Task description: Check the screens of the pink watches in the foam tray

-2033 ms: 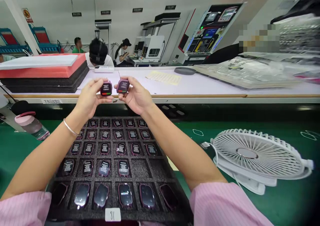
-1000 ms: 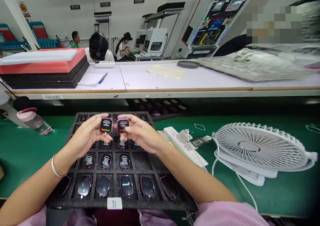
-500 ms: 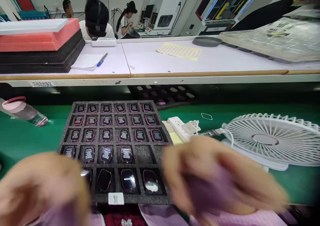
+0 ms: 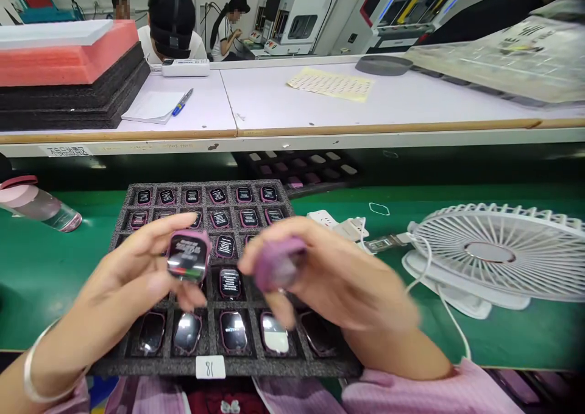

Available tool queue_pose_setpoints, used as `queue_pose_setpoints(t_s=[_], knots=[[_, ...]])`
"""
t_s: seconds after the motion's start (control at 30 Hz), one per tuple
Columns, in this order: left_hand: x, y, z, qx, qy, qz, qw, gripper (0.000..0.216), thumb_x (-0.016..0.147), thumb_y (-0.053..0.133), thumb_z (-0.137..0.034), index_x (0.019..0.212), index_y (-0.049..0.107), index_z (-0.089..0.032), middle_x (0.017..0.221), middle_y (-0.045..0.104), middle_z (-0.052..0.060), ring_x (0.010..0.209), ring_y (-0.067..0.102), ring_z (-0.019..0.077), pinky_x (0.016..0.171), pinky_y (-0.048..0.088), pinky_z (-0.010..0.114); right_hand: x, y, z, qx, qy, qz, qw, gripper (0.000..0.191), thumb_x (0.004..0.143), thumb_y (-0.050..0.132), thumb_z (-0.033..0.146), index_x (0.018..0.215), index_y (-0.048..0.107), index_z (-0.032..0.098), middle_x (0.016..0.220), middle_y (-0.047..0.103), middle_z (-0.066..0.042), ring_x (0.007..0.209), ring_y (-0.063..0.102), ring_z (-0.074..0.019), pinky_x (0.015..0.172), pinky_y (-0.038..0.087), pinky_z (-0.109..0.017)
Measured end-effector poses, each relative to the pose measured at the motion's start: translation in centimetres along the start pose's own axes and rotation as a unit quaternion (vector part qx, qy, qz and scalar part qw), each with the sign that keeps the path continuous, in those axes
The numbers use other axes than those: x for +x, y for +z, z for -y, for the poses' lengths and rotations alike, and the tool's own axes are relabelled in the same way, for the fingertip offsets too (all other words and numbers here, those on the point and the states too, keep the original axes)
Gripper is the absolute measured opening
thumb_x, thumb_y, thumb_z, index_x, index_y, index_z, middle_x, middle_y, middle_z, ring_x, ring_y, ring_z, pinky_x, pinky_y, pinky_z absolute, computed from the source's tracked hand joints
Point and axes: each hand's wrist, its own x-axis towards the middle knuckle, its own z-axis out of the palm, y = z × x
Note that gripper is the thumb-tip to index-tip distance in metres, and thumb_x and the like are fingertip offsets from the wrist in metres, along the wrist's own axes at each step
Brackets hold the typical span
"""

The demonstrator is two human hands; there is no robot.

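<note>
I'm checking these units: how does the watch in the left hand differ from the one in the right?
The left hand holds the left watch screen towards the camera, lit with text and a red-and-green bar; the right hand holds the right watch showing only purple casing, no screen. The left watch is sharp, the right watch blurred. Both are strapless, held over the foam tray.

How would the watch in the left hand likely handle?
Probably stiff and light: the watch is a small hard case that the left hand pinches with fingertips alone. Its glossy screen shows glare, so it may be slippery and scratch-prone. Boxy, it seems unlikely to roll.
</note>
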Motion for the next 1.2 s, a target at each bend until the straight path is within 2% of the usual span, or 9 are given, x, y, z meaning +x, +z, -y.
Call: queue_pose_setpoints(t_s=[0.07, 0.17, 0.27, 0.37, 0.6, 0.7, 0.83, 1.1, 1.2], knots=[[2.7, 1.1, 0.4, 0.002, 0.003, 0.018, 1.000, 0.048, 0.085, 0.076, -0.041, 0.132, 0.066, -0.036, 0.108, 0.072, 0.006, 0.075, 0.073, 0.0213, 0.064, 0.060, 0.033, 2.2, -0.4, -1.3, 0.017, 0.001, -0.025, 1.000, 0.039, 0.089, 0.077, 0.050, 0.116, 0.066, 0.024, 0.106, 0.074, -0.007, 0.068, 0.072, -0.0169, 0.068, 0.057, -0.033], [5.0, 1.9, 1.7, -0.001, 0.006, -0.005, 1.000, 0.049, 0.084, 0.076, -0.030, 0.131, 0.063, -0.030, 0.120, 0.068, 0.007, 0.072, 0.071, 0.0148, 0.061, 0.057, 0.026, 3.8, -1.6, -3.2, 0.033, 0.010, -0.045, 0.998, 0.039, 0.089, 0.077, 0.039, 0.121, 0.063, 0.023, 0.106, 0.073, -0.006, 0.073, 0.071, -0.0155, 0.072, 0.057, -0.031], [5.6, 1.9, 2.6, -0.007, 0.008, -0.026, 1.000, 0.054, 0.078, 0.077, -0.021, 0.129, 0.059, -0.026, 0.121, 0.067, 0.008, 0.070, 0.069, 0.0123, 0.059, 0.056, 0.023, 4.4, -2.6, -4.1, 0.020, 0.011, -0.057, 0.998, 0.044, 0.084, 0.077, 0.022, 0.124, 0.059, 0.024, 0.109, 0.071, -0.005, 0.076, 0.071, -0.0144, 0.073, 0.057, -0.030], [5.7, 1.8, 3.1, -0.006, 0.020, -0.036, 0.999, 0.054, 0.074, 0.078, -0.015, 0.124, 0.059, -0.025, 0.115, 0.068, 0.006, 0.069, 0.069, 0.0109, 0.059, 0.057, 0.022, 4.7, -2.9, -4.4, 0.003, 0.014, -0.062, 0.998, 0.050, 0.081, 0.075, 0.014, 0.127, 0.057, 0.024, 0.106, 0.070, -0.003, 0.077, 0.071, -0.0138, 0.073, 0.056, -0.028], [6.2, 2.0, 3.9, 0.010, 0.043, -0.051, 0.998, 0.040, 0.075, 0.077, -0.015, 0.110, 0.059, -0.023, 0.108, 0.065, 0.003, 0.063, 0.067, 0.0085, 0.056, 0.056, 0.020, 5.1, -2.9, -4.9, -0.019, -0.005, -0.052, 0.998, 0.042, 0.084, 0.074, 0.017, 0.122, 0.057, 0.023, 0.097, 0.069, -0.001, 0.074, 0.070, -0.0124, 0.073, 0.054, -0.027], [6.3, 2.2, 4.0, -0.002, 0.051, -0.045, 0.998, 0.041, 0.075, 0.076, -0.014, 0.112, 0.059, -0.023, 0.109, 0.066, 0.003, 0.067, 0.070, 0.0102, 0.062, 0.061, 0.023, 5.3, -3.0, -5.1, -0.031, -0.018, -0.058, 0.998, 0.043, 0.083, 0.074, 0.017, 0.122, 0.056, 0.023, 0.094, 0.068, 0.000, 0.075, 0.070, -0.0140, 0.072, 0.054, -0.029], [6.4, 2.3, 4.1, -0.028, 0.045, -0.039, 0.998, 0.044, 0.077, 0.075, -0.017, 0.117, 0.060, -0.023, 0.121, 0.067, 0.006, 0.072, 0.074, 0.0135, 0.075, 0.065, 0.032, 5.5, -3.0, -5.2, -0.036, -0.024, -0.079, 0.996, 0.046, 0.078, 0.073, 0.013, 0.119, 0.056, 0.024, 0.090, 0.067, 0.001, 0.073, 0.068, -0.0143, 0.070, 0.053, -0.030], [6.3, 2.5, 4.0, -0.046, 0.022, -0.033, 0.998, 0.036, 0.081, 0.072, -0.024, 0.116, 0.063, -0.023, 0.127, 0.067, 0.007, 0.072, 0.077, 0.0172, 0.073, 0.067, 0.033, 5.8, -2.9, -5.7, -0.037, -0.026, -0.103, 0.994, 0.038, 0.079, 0.080, 0.023, 0.111, 0.060, 0.023, 0.085, 0.064, 0.003, 0.064, 0.062, -0.0111, 0.064, 0.049, -0.027], [6.3, 2.5, 4.1, -0.046, 0.022, -0.032, 0.998, 0.034, 0.083, 0.073, -0.027, 0.116, 0.064, -0.023, 0.123, 0.068, 0.007, 0.070, 0.077, 0.0170, 0.072, 0.068, 0.034, 5.9, -2.9, -5.8, -0.034, -0.029, -0.105, 0.993, 0.038, 0.078, 0.082, 0.026, 0.109, 0.060, 0.023, 0.084, 0.063, 0.003, 0.062, 0.061, -0.0105, 0.062, 0.048, -0.027]])
